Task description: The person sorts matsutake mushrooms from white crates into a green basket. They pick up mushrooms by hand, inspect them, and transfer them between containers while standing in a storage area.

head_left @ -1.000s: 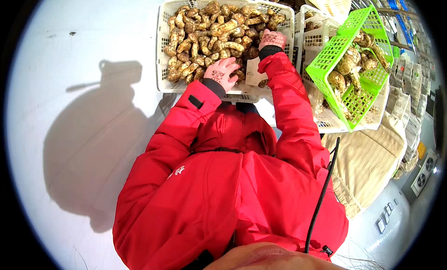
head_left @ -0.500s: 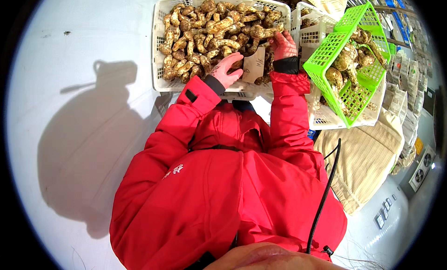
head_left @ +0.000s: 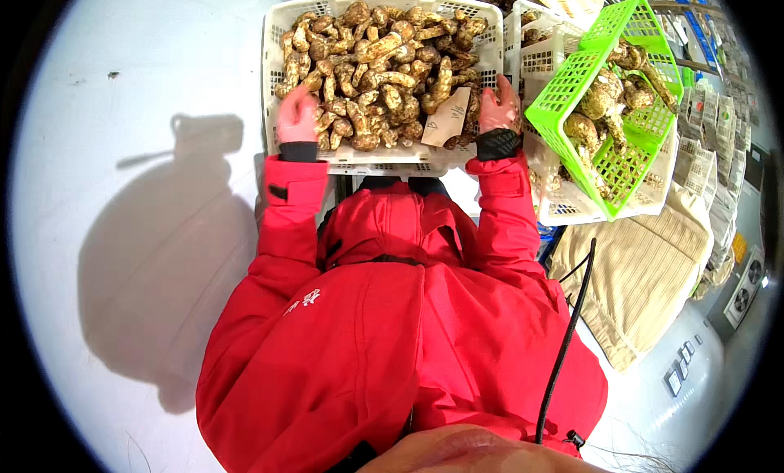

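Note:
A white perforated plastic crate [head_left: 382,157] in front of me is heaped with brown-and-cream mushrooms [head_left: 380,48]. My left hand [head_left: 296,116] is over the crate's near left corner, beside the mushrooms. It is smeared by motion, and its fingers are partly hidden. At the crate's right side, my right hand [head_left: 499,107] lies against the rim with its fingers stretched away from me and slightly apart. No mushroom shows in it. A brown cardboard tag [head_left: 447,119] with handwriting rests tilted on the mushrooms near the right front.
A bright green basket [head_left: 572,97] holding several larger mushrooms [head_left: 604,93] sits tilted on a white crate [head_left: 563,209] to the right. Beige ribbed cloth [head_left: 637,269] covers something beside it. More crates stand at the far side. A pale surface [head_left: 163,48] lies at left.
My left hand has moved left from the tag to the crate's near left corner. My right hand has left a mushroom and come to the right rim. The mushroom now points toward me, and the tag is tilted.

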`<state>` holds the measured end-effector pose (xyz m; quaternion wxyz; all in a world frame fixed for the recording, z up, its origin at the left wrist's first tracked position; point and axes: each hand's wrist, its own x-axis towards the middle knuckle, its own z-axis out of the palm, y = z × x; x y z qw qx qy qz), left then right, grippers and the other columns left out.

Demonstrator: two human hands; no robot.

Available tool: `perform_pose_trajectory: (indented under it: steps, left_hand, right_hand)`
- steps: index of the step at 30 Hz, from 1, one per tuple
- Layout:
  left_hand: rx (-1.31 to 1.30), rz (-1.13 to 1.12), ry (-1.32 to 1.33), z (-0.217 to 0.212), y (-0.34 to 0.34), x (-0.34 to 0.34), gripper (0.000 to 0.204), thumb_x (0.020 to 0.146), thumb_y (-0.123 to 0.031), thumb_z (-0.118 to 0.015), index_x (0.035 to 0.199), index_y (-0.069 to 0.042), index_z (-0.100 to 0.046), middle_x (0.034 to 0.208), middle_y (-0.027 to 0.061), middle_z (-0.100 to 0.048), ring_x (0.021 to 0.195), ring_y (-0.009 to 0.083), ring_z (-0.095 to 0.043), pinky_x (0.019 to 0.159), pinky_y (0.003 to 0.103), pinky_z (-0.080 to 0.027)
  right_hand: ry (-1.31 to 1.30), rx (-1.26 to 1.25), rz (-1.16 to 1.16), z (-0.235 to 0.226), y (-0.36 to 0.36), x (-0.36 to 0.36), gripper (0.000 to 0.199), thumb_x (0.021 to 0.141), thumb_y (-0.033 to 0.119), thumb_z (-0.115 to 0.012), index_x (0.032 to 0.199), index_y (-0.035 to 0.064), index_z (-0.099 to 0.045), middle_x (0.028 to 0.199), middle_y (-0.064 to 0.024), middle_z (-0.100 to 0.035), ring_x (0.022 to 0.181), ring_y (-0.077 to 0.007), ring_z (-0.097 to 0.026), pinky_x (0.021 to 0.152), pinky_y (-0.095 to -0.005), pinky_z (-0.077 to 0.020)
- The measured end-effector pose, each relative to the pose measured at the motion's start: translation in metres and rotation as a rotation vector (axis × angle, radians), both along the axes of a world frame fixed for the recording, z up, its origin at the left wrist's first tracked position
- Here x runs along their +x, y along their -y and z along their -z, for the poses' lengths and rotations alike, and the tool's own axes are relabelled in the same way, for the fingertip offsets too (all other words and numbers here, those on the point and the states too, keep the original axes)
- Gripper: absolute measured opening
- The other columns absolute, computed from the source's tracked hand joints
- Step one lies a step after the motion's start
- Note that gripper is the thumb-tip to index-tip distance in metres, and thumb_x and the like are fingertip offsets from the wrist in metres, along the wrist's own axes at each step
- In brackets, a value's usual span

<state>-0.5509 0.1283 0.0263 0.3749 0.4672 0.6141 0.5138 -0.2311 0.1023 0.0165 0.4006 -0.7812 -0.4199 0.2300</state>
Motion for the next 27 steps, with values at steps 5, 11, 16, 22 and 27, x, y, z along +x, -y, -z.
perform_pose_trajectory:
  steps: [5,11,16,22,27]
  left_hand:
    - [0.026,-0.137,-0.160,0.015,-0.021,-0.056,0.036,0.076,-0.012,-0.053,0.108,0.001,-0.045,0.100,0.0124,-0.053,0.085,0.0165,-0.050,0.072,0.026,-0.041]
    - [-0.185,-0.109,-0.101,0.042,-0.050,-0.064,0.050,0.073,-0.018,-0.057,0.115,0.001,-0.038,0.093,0.0109,-0.053,0.067,0.0137,-0.049,0.057,0.025,-0.042]
    - [-0.237,-0.071,0.125,0.065,-0.067,-0.084,0.045,0.072,-0.019,-0.058,0.106,0.007,-0.044,0.083,0.0070,-0.056,0.065,0.0112,-0.048,0.056,0.023,-0.040]
    - [-0.412,-0.055,0.058,0.046,-0.066,-0.080,0.046,0.072,-0.019,-0.059,0.107,0.006,-0.044,0.082,0.0060,-0.056,0.063,0.0101,-0.048,0.056,0.021,-0.039]
    - [-0.096,0.095,-0.433,0.089,-0.048,-0.124,0.040,0.071,-0.007,-0.058,0.107,0.003,-0.045,0.080,0.0063,-0.056,0.067,0.0126,-0.052,0.060,0.022,-0.043]
  right_hand:
    - [-0.091,0.223,0.017,0.038,0.012,0.020,0.047,0.077,0.019,-0.051,0.118,0.0004,-0.036,0.116,-0.0185,-0.041,0.107,-0.0273,-0.041,0.085,-0.0319,-0.0346]
    - [0.198,0.005,0.097,0.020,-0.001,0.028,0.052,0.075,0.020,-0.055,0.120,0.0064,-0.033,0.124,-0.0130,-0.035,0.109,-0.0254,-0.039,0.085,-0.0332,-0.0351]
    - [0.103,-0.231,0.106,-0.004,-0.004,0.013,0.057,0.076,0.034,-0.049,0.123,0.0068,-0.031,0.114,-0.0213,-0.043,0.102,-0.0345,-0.043,0.084,-0.0382,-0.0341]
    - [-0.146,-0.125,0.245,0.036,-0.003,0.023,0.060,0.069,0.035,-0.057,0.116,0.0015,-0.040,0.102,-0.0196,-0.051,0.090,-0.0312,-0.049,0.077,-0.0357,-0.0386]
    - [-0.370,-0.095,0.316,0.016,0.002,0.021,0.044,0.068,0.022,-0.063,0.102,-0.0027,-0.052,0.087,-0.0132,-0.059,0.078,-0.0205,-0.054,0.070,-0.0296,-0.0412]
